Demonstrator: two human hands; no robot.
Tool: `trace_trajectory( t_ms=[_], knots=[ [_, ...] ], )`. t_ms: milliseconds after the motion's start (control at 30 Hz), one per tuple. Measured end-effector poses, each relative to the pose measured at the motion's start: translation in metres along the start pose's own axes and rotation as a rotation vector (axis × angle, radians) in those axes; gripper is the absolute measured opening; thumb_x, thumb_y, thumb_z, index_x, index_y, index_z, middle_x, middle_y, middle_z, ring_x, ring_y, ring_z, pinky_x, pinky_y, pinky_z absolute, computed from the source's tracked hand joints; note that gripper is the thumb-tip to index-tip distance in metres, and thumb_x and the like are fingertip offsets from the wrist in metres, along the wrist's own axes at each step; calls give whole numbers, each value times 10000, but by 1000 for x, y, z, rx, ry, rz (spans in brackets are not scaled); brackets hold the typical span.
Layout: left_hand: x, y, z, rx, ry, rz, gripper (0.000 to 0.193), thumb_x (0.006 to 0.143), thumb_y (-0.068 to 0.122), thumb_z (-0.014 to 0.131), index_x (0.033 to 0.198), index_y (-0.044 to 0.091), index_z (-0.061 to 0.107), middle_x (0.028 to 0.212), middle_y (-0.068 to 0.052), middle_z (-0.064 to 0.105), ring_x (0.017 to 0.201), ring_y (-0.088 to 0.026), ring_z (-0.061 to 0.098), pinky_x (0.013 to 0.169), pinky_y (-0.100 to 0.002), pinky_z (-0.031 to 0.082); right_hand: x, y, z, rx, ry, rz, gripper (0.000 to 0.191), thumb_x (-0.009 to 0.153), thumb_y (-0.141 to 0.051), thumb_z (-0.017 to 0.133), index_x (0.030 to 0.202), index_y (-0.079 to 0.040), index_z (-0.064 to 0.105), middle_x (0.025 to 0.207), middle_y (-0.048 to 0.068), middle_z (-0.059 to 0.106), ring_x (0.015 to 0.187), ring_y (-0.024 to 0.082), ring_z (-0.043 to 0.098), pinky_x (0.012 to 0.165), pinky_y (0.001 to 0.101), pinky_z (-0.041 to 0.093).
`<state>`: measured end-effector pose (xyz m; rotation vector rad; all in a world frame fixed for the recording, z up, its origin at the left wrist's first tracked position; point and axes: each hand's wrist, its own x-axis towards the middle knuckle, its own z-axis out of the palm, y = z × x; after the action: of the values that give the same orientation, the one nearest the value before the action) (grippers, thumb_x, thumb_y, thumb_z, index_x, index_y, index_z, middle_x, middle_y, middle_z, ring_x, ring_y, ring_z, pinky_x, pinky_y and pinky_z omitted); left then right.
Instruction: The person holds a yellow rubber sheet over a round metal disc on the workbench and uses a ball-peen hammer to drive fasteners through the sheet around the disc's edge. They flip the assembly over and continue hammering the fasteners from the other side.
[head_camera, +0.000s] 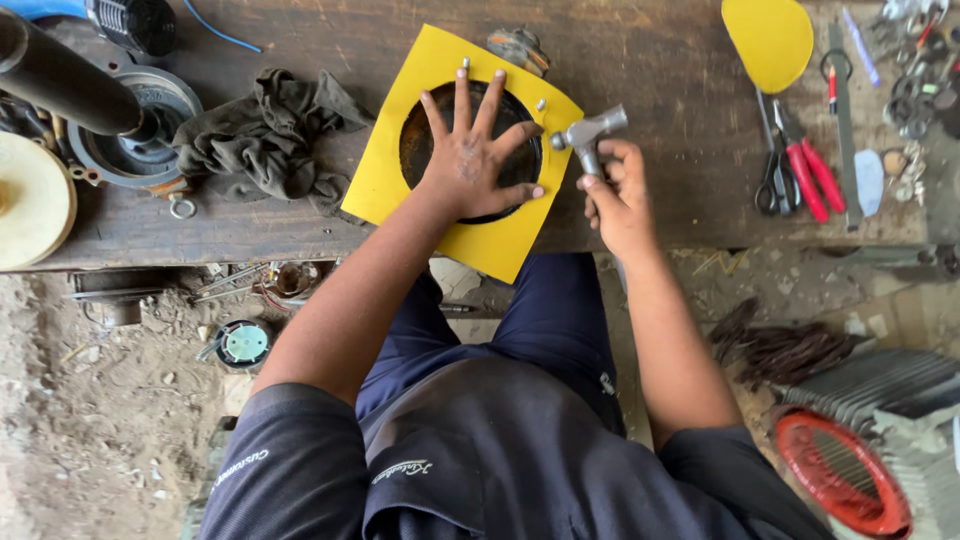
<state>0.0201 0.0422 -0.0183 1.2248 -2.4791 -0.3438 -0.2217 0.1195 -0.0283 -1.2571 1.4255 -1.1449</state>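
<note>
1. Where the left hand lies flat with fingers spread, it hides most of the dark round metal disc beneath it; only a rusty crescent on the disc's left and a thin edge on its right show.
2. Left grip: open, palm down, pressing the disc; holds nothing.
3. Disc sits on a square yellow sheet, turned corner-on like a diamond. Its near corner overhangs the edge of the worn wooden tabletop; the far corner points away from the person.
4. Right hand is closed around the handle of a small grey metal hammer. The handle is almost wholly hidden in the fist; its length cannot be made out.
5. Hammer head's long axis runs left-right, tilted up slightly at the right; its left face is at the disc's right rim, contact unclear.
6. Small pale metal bits on the sheet near the fingertips, too small to identify.
7. Crumpled dark cloth just left of the sheet.
8. Red-handled pliers and scissors well to the right.
9. Yellow cut-out piece cut off by the top edge.
</note>
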Motion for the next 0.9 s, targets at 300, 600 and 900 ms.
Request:
trace_trajectory(
  t_ms=[300,600,900],
  knots=[
    [-2,0,2,-6,-4,-12,866,777,876,617,1459,344,570,1680,-250,132,1491,-606,-29,1021,-924,-34,-7,-3,12,-115,28,-108,402,1065,-2,578,1421,-83,409,969,62,624,651,70,518,547,230,427],
    [-3,-2,5,-23,-23,-27,860,780,868,637,1468,359,559,1688,-243,126,1500,-599,-39,1039,-920,-41,-15,0,16,-105,59,-105,385,1064,16,571,1406,-56,409,996,70,622,647,72,499,555,234,420],
    [-3,-4,10,-10,0,-15,880,767,873,640,1473,355,556,1681,-240,130,1491,-600,-41,1017,-924,-50,-17,8,15,-74,71,-119,381,1074,26,555,1411,-57,398,1044,85,620,667,73,503,576,233,434]
  ],
)
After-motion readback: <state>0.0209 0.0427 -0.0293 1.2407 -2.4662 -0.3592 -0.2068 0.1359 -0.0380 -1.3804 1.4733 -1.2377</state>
